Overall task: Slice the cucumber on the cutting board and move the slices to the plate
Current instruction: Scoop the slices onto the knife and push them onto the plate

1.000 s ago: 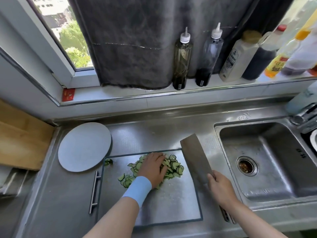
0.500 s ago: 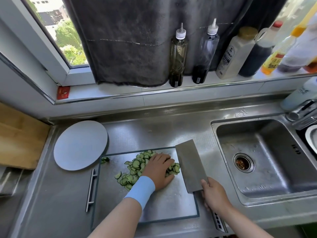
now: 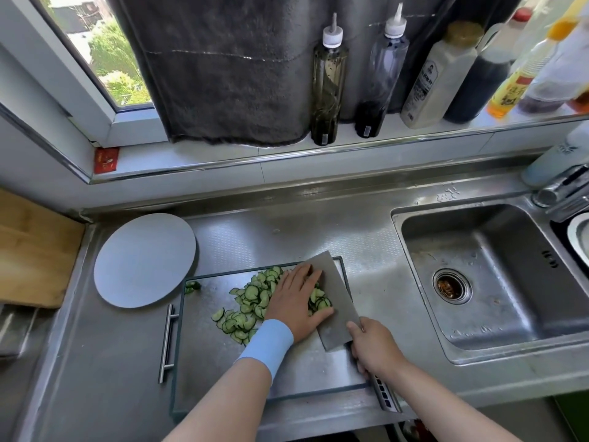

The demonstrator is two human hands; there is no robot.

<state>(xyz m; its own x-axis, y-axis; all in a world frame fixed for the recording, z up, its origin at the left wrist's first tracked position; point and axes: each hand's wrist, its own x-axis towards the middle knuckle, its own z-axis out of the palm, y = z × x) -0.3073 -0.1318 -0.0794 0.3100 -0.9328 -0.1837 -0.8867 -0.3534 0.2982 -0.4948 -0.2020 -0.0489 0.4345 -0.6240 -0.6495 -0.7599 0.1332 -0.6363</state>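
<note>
Thin green cucumber slices [image 3: 248, 301] lie heaped on the steel cutting board [image 3: 223, 371]. My left hand [image 3: 294, 303], with a blue wristband, lies flat on the heap, fingers straight, pressing slices against the cleaver [image 3: 338, 309]. The cleaver's broad blade lies tilted low at the right of the heap, some slices on it. My right hand [image 3: 374, 347] grips its handle at the board's right edge. A round grey plate [image 3: 143, 260] sits bare to the left of the board. A cucumber end piece [image 3: 192, 286] lies at the board's far left corner.
A steel sink [image 3: 490, 282] opens to the right, with a tap [image 3: 561, 189] behind it. Several bottles [image 3: 328, 84] stand on the windowsill under a dark towel [image 3: 229, 68]. A wooden board [image 3: 32, 250] lies at the far left.
The cleaver came in from the right and now lies against the slice heap. My left hand shifted right over the slices, pushing them toward the blade.
</note>
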